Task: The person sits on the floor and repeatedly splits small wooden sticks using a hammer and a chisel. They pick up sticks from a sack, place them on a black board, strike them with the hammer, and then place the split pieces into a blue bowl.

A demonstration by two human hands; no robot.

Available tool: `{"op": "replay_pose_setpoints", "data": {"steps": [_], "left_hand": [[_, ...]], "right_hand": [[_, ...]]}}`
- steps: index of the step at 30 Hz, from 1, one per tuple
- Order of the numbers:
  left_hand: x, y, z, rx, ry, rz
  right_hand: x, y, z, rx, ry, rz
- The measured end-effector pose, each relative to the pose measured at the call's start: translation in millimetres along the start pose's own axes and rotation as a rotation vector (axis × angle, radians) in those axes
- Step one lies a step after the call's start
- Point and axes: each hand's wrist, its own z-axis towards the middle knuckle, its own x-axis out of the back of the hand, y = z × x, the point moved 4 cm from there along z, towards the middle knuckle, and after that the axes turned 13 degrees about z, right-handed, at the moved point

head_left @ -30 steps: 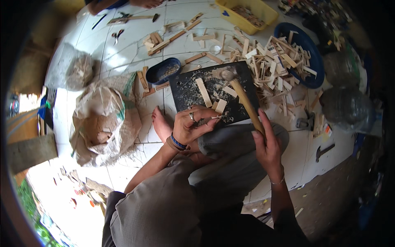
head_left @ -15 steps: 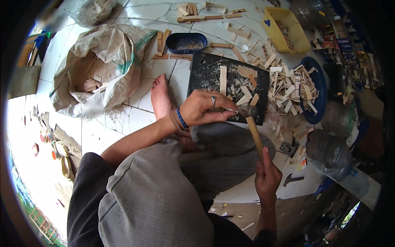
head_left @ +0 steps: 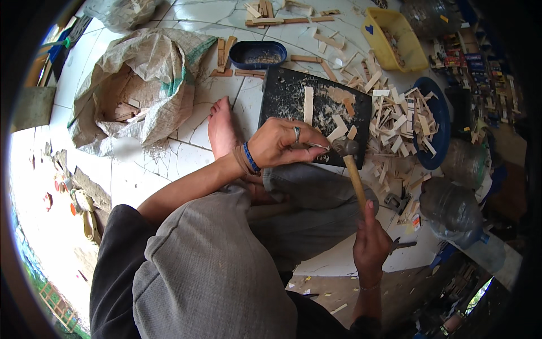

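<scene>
My left hand (head_left: 284, 143) is over the near edge of a black board (head_left: 278, 85), thumb and forefinger pinched on a small, thin, pale thing too small to name. My right hand (head_left: 371, 244) grips the wooden handle of a hammer (head_left: 354, 179). Its dark metal head is just right of my left fingertips, close to the pinched thing; I cannot tell if they touch. On the board, amid shavings, lie a long pale wooden strip (head_left: 308, 105) and short wood pieces (head_left: 339, 126).
A blue basin (head_left: 440, 116) and a heap of wood offcuts (head_left: 395, 121) lie to the right, near a yellow tub (head_left: 370, 42) and plastic bottles (head_left: 451, 209). A woven sack (head_left: 93, 107) stands left; a blue oval tray (head_left: 237, 63) lies beyond the board. A second hammer (head_left: 403, 245) lies beside my right hand.
My right hand and the hammer have shifted slightly to the right, now partly covering the second hammer on the floor. My left hand keeps its pinch and has barely moved.
</scene>
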Motion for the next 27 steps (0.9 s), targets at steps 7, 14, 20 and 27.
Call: {"op": "replay_pose_setpoints", "data": {"steps": [7,14,20,27], "left_hand": [[-2.0,-1.1,-1.9,-0.004,0.005,-0.009],[-1.1,1.4,-1.8,0.019,-0.012,0.021],[-5.4,-2.3,-3.3,0.117,0.023,-0.022],[-5.0,-5.1,-7.4,0.148,-0.053,0.008]], "right_hand": [[5.5,-6.3,-3.9,0.132,0.092,0.060],[0.9,-0.6,-2.2,0.023,0.067,0.032],[6.4,-3.9,-3.1,-0.064,-0.053,0.076],[1.0,-9.3,-1.6,0.004,-0.027,-0.030]]}}
